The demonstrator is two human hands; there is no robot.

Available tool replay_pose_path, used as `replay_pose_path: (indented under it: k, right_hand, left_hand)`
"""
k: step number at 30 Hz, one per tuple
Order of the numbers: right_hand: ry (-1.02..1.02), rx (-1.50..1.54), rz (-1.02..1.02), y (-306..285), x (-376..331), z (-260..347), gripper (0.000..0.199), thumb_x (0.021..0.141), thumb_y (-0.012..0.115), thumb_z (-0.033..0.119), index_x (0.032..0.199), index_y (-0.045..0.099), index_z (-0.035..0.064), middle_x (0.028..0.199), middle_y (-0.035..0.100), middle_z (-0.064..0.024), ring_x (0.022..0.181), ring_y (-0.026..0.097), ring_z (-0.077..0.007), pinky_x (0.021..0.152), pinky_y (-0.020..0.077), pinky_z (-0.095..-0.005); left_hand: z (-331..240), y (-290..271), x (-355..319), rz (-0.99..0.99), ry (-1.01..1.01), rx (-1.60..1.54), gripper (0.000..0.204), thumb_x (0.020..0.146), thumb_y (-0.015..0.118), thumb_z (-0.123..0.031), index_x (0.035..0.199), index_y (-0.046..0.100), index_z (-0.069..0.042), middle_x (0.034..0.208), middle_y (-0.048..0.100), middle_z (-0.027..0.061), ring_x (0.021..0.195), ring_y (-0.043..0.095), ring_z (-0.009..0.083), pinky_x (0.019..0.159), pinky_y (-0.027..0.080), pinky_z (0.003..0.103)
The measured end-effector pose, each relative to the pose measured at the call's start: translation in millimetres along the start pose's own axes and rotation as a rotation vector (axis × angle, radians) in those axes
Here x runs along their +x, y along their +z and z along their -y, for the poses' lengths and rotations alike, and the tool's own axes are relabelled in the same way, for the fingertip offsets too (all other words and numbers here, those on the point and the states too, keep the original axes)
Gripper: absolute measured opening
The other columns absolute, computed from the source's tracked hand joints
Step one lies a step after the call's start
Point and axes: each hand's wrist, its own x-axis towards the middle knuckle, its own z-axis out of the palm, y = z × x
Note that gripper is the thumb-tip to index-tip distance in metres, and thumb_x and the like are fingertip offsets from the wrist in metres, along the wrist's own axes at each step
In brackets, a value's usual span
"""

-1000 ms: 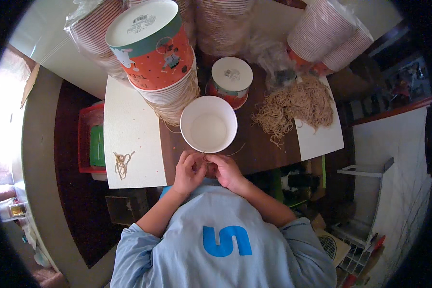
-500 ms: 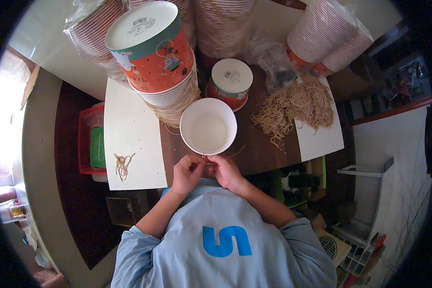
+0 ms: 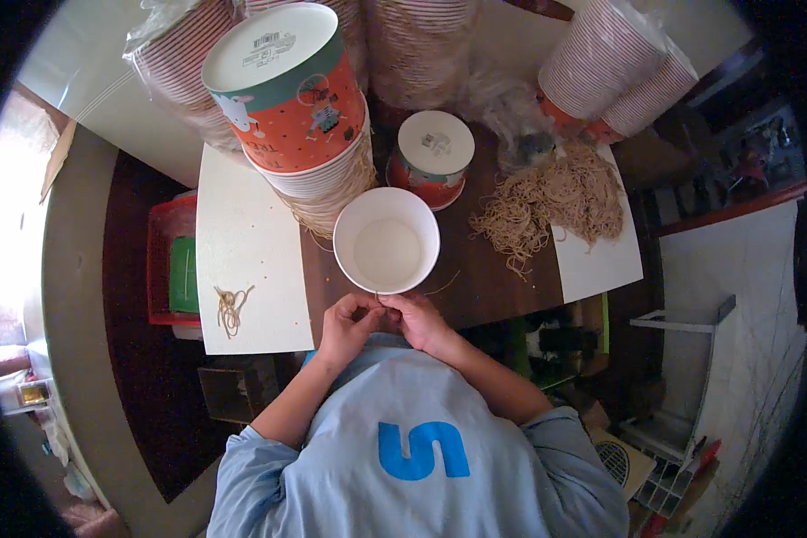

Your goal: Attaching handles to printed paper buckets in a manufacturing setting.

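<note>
Close to the table's front edge, a white paper bucket (image 3: 342, 235) stands with its mouth up. Both hands meet just below its near rim. My left hand (image 3: 347, 327) is closed in a pinch on a thin tan cord (image 3: 377, 298), beside the bucket's wall. Fingertips of my right hand (image 3: 419, 323) press together on the same cord, touching my left fingers. A loose cord end (image 3: 446, 284) sticks out to the right of the bucket. How the cord runs between the fingers is hidden.
A tall stack of buckets, topped by an upturned orange one (image 3: 287, 117), stands left. A smaller upturned bucket (image 3: 435, 148) sits behind mine. A tangled cord heap (image 3: 569, 197) lies right; a few cords (image 3: 231, 309) lie left. Bagged bucket stacks (image 3: 601, 58) line the back.
My hands have drawn closer together at the rim, the right moving slightly left. The bucket has shifted a little left and toward me.
</note>
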Motion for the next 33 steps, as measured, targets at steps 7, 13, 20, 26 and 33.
replay_pose_path:
  k: [7,13,20,26,33]
  right_hand:
    - [-0.151,-0.142,-0.125,-21,11,-12,0.007,0.083,0.057,0.014,0.089,0.061,0.0113,0.075,0.057,0.0037,0.065,0.048,-0.0059,0.056,0.0379,-0.0218]
    - [-0.129,-0.090,-0.123,-11,4,-3,0.006,0.084,0.057,0.016,0.083,0.060,0.0102,0.072,0.055,0.0035,0.063,0.047,-0.0061,0.057,0.0375,-0.0221]
    - [-0.121,-0.064,-0.046,-25,11,-11,0.018,0.080,0.061,0.020,0.096,0.063,0.0132,0.085,0.061,0.0035,0.072,0.051,-0.0068,0.061,0.0392,-0.0218]
    - [-0.110,-0.036,-0.032,-25,8,-10,0.018,0.080,0.061,0.020,0.096,0.063,0.0126,0.085,0.061,0.0031,0.072,0.050,-0.0068,0.062,0.0391,-0.0223]
    - [-0.146,-0.202,-0.031,-24,6,-10,0.017,0.084,0.059,0.018,0.098,0.063,0.0081,0.085,0.061,0.0021,0.073,0.052,-0.0058,0.064,0.0407,-0.0206]
  left_hand:
    - [-5,-2,2,0.036,-0.137,-0.210,0.007,0.086,0.058,-0.006,0.089,0.060,0.000,0.075,0.060,0.0012,0.066,0.054,0.0062,0.059,0.045,0.020]
    - [-2,-1,3,0.037,-0.093,-0.128,0.009,0.086,0.058,-0.006,0.092,0.060,0.001,0.075,0.059,0.0008,0.065,0.053,0.0059,0.058,0.045,0.020]
    - [2,5,3,-0.031,0.051,0.092,0.018,0.078,0.065,-0.004,0.096,0.062,0.000,0.083,0.062,0.0056,0.065,0.056,0.0094,0.058,0.047,0.024]
    - [0,6,5,-0.045,0.205,0.261,0.018,0.075,0.065,-0.004,0.093,0.064,-0.002,0.078,0.057,0.0084,0.064,0.058,0.0152,0.058,0.048,0.026]
    - [-5,6,6,-0.039,0.211,0.289,0.015,0.076,0.062,-0.003,0.091,0.064,-0.003,0.080,0.059,0.0101,0.065,0.059,0.0177,0.059,0.048,0.027]
